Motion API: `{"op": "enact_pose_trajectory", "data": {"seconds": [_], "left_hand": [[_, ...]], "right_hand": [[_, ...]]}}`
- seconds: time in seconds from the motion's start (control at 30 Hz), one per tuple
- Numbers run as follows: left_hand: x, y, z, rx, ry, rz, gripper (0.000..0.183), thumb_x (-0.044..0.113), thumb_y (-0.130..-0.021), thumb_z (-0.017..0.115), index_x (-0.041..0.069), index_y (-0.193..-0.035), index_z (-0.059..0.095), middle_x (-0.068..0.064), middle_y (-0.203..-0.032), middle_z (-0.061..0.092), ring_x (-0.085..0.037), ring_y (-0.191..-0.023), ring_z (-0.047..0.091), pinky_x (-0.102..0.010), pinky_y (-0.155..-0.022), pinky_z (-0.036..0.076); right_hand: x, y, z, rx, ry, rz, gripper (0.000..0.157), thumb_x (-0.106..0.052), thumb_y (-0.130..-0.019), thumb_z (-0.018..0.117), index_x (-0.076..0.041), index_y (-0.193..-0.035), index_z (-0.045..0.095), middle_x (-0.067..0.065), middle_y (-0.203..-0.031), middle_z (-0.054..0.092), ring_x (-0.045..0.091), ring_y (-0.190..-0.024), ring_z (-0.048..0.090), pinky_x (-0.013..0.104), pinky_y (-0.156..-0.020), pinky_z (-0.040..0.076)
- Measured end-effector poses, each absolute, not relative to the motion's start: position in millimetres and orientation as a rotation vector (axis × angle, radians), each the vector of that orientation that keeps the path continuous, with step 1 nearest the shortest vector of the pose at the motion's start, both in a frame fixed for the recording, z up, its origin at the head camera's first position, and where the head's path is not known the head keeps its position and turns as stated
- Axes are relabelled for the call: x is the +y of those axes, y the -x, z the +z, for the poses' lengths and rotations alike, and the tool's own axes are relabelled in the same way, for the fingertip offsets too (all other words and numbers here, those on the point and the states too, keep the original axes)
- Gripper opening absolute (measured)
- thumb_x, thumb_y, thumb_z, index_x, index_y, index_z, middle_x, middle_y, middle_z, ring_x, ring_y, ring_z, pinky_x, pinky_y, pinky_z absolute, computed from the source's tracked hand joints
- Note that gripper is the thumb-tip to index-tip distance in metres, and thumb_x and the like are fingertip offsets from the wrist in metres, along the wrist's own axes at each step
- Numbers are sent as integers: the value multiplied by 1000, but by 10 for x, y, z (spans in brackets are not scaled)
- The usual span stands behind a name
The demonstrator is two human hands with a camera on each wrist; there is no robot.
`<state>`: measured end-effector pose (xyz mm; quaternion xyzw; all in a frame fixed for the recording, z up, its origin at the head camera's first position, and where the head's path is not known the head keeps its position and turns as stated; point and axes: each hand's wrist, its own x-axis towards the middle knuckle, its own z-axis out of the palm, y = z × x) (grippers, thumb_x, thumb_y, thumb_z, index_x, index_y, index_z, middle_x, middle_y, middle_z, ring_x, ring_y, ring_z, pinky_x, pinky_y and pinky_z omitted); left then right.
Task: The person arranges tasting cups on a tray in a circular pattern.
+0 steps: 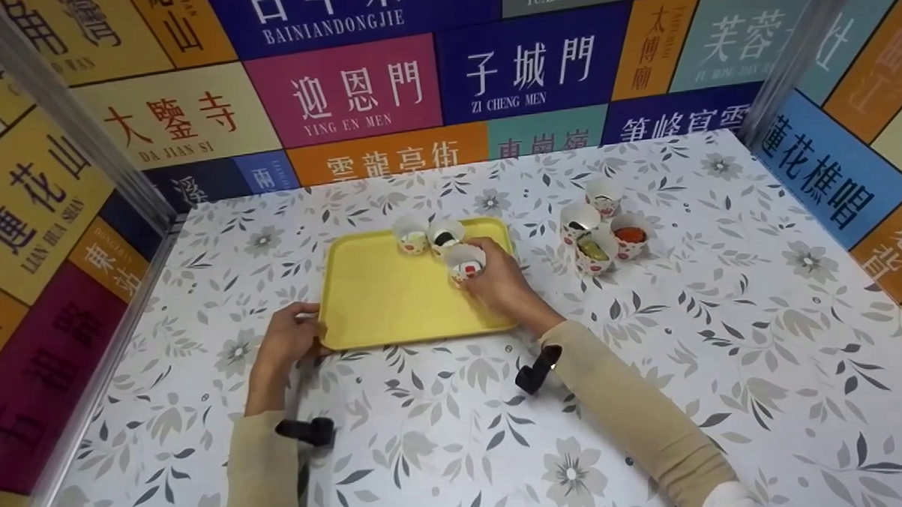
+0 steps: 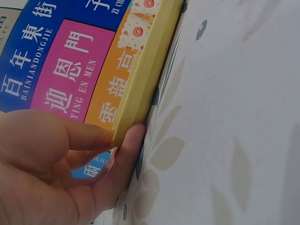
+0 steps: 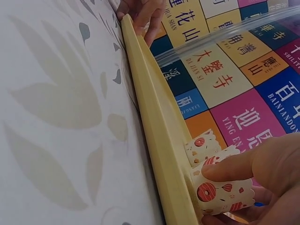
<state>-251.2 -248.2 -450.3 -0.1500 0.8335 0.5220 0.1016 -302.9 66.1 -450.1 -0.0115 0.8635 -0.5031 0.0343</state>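
A shallow yellow tray [image 1: 381, 301] lies on the table. At its near left corner, my left hand [image 1: 285, 338] pinches the rim between thumb and fingers; the left wrist view shows this hand [image 2: 51, 168] up close on the tray edge [image 2: 145, 75]. My right hand [image 1: 503, 283] grips a small printed paper cup [image 3: 225, 196] by its side, over the right part of the tray. Something white and red is inside that cup. Just behind it on the tray stand a cup with pale contents [image 1: 412, 243] and a cup with dark contents [image 1: 444, 236].
Several more paper cups form a cluster right of the tray, among them one with orange-red contents [image 1: 630, 240] and one with greenish contents [image 1: 593, 254]. Sign-printed panels [image 1: 347, 84] border the floral-patterned table [image 1: 443, 449] at the back and sides.
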Motion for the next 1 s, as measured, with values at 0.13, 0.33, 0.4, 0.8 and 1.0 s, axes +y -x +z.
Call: {"op": "enact_pose_trajectory", "data": {"seconds": [0.13, 0.33, 0.4, 0.8, 1.0], "left_hand": [[-2474, 2517, -4497, 2457, 455, 1538, 47, 0, -96, 49, -4, -142, 48, -31, -135, 57, -13, -73, 68, -27, -63, 61], [-2472, 2518, -4505, 2462, 463, 1529, 47, 0, -96, 49, -4, -143, 48, -30, -133, 57, -14, -73, 67, -28, -64, 61], [-2476, 2517, -4512, 2467, 460, 1526, 47, 0, -96, 48, -4, -143, 48, -30, -132, 57, -14, -74, 67, -28, -65, 62], [-2483, 2514, -4521, 2499, 446, 1485, 44, 1, -97, 50, -5, -140, 50, -31, -132, 57, -16, -79, 67, -25, -64, 60], [-2484, 2522, -4523, 2472, 447, 1523, 45, 0, -96, 50, -6, -141, 49, -31, -131, 57, -14, -75, 66, -26, -64, 61]], "right_hand": [[656, 3059, -4503, 2659, 24, -1519, 72, 4, -81, 75, -8, -145, 45, 16, -132, 60, 26, -112, 57, 34, -97, 49], [657, 3067, -4518, 2659, 21, -1497, 73, 2, -81, 74, -7, -146, 43, 17, -133, 59, 26, -116, 56, 36, -101, 49], [658, 3061, -4517, 2650, 20, -1503, 74, 4, -80, 73, -8, -146, 42, 17, -133, 59, 26, -116, 56, 36, -101, 49], [681, 3062, -4503, 2626, 33, -1487, 81, 6, -79, 73, -5, -149, 36, 18, -131, 58, 25, -108, 55, 33, -96, 48], [696, 3076, -4494, 2600, 26, -1500, 83, 4, -80, 74, -2, -151, 31, 19, -136, 55, 27, -114, 55, 35, -102, 48]]}}
